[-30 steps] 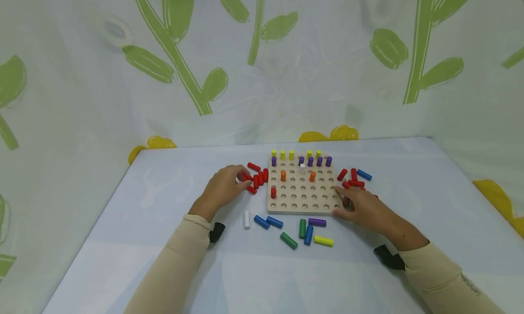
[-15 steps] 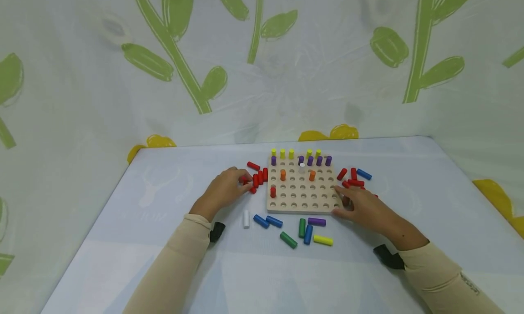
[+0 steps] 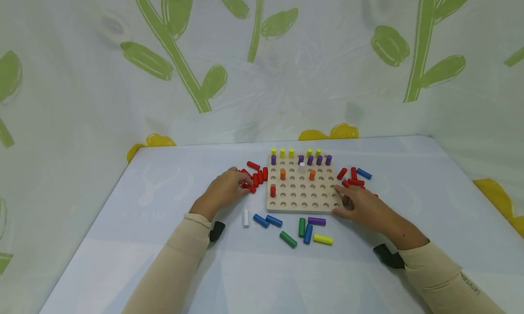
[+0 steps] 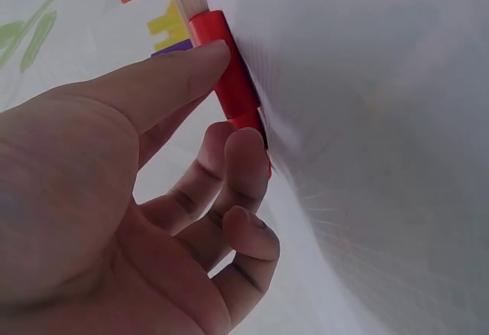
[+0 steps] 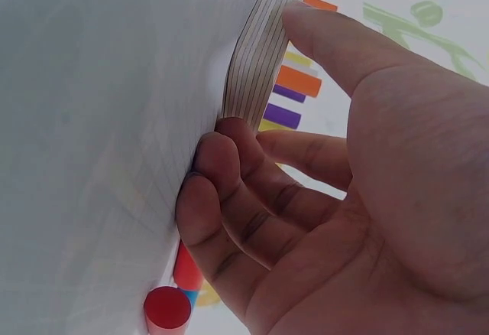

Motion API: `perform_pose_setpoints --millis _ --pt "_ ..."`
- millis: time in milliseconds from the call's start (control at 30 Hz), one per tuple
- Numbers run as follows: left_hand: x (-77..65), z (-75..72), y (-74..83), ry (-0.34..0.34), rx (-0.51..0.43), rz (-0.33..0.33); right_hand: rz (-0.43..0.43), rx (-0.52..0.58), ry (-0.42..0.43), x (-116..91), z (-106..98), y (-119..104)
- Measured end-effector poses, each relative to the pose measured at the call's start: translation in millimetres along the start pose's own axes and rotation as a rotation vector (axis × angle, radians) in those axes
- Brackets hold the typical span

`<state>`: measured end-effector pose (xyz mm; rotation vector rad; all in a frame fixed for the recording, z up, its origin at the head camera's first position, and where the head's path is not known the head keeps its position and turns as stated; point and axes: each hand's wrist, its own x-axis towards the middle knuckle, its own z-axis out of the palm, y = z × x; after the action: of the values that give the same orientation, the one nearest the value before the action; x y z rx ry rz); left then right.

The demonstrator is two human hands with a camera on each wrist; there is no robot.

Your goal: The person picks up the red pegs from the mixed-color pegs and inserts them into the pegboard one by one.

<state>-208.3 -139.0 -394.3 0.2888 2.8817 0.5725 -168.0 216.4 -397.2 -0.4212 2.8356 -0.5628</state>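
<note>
A pale wooden pegboard (image 3: 298, 203) with rows of round holes lies on the table, with yellow, purple, orange, white and red pegs standing in it. At its left, my left hand (image 3: 225, 187) is among several loose red pegs, pinching one red peg (image 3: 249, 187) low at the table. In the left wrist view the thumb lies over that red peg (image 4: 226, 67), with the other fingers curled below. My right hand (image 3: 366, 209) holds the board's front right corner, thumb at the front edge and fingers along the side. The right wrist view shows the fingertips against the board's edge (image 5: 260, 52).
Loose blue pegs (image 3: 274, 221), green pegs (image 3: 288, 239), a white peg (image 3: 246, 218), a purple peg (image 3: 317, 221) and a yellow peg (image 3: 323, 240) lie before the board. More red pegs (image 3: 354, 173) and a blue peg (image 3: 364, 174) are right of it.
The red peg at my left thumb has shifted and turned slightly, and the red pegs behind it show more. The left fingers have moved a little; my right hand stays on the board.
</note>
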Motion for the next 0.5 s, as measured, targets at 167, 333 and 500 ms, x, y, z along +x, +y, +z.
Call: perform_pose_setpoints --millis 167,333,500 --pt "-0.6 -0.9 0.5 -0.017 -0.003 0.003 -0.005 0.001 0.002 -0.1 -0.6 0.3" --pt "-1.4 -1.6 1.0 -0.033 0.0 -0.016 -0.006 0.008 -0.004 -0.1 0.6 0.6" --pt "-2.1 -1.3 1.1 -0.026 -0.003 -0.019 -0.003 0.005 0.001 -0.5 0.0 -0.2"
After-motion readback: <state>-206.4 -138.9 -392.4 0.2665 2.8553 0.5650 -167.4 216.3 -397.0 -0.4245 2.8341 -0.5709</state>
